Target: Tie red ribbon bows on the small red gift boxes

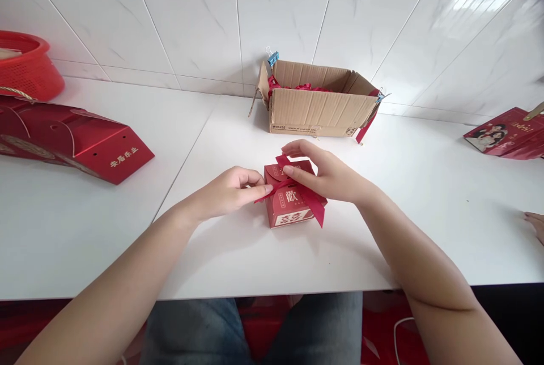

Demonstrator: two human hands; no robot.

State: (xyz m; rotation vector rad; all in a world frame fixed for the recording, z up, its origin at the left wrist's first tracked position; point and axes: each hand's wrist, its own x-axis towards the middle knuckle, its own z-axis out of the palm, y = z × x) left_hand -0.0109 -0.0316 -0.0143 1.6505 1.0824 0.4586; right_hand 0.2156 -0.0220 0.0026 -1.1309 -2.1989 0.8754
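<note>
A small red gift box (275, 202) with gold and white Chinese characters sits on the white table in front of me. Dark red ribbon (312, 203) lies across its top, one wide tail hanging over the near right corner. At the box's left edge, my left hand (238, 188) pinches a strip of ribbon between thumb and forefinger. From the right, my right hand (321, 171) reaches over the top, thumb and curved fingers closed around another ribbon end. The fingers of the right hand partly cover the lid and the ribbon's crossing.
Behind the gift box stands an open cardboard box (325, 110) with red ribbon inside and blue binder clips. Large red carton (114, 152) and red plastic basket (36, 73) are at left. At right are a red photo bag (504, 132) and another person's hand (538, 226).
</note>
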